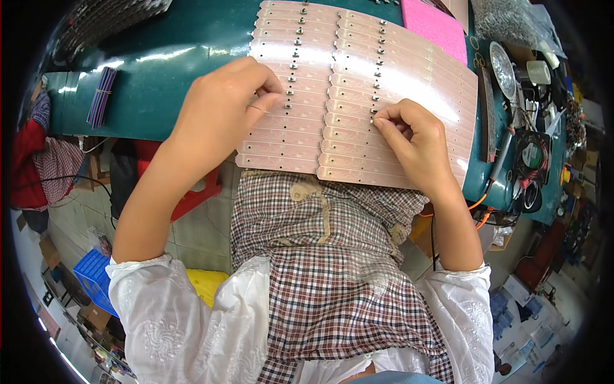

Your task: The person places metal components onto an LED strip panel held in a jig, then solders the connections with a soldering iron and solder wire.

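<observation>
Two pinkish circuit board panels with scalloped left edges lie side by side, their near edge over my lap. Each panel is scored into long strips. One column of small black-and-silver electronic parts runs down the left panel, another down the right. My left hand is closed above the left panel, thumb and forefinger pinched beside the lower parts of its column. What they hold, if anything, cannot be made out. On the right panel my right hand pinches a tiny part at the column's lower end.
A green table carries the panels. At the right lie a soldering iron, a black fan and a round metal dish. Pink foam and a bubble-wrap bag sit behind. A purple bundle lies left.
</observation>
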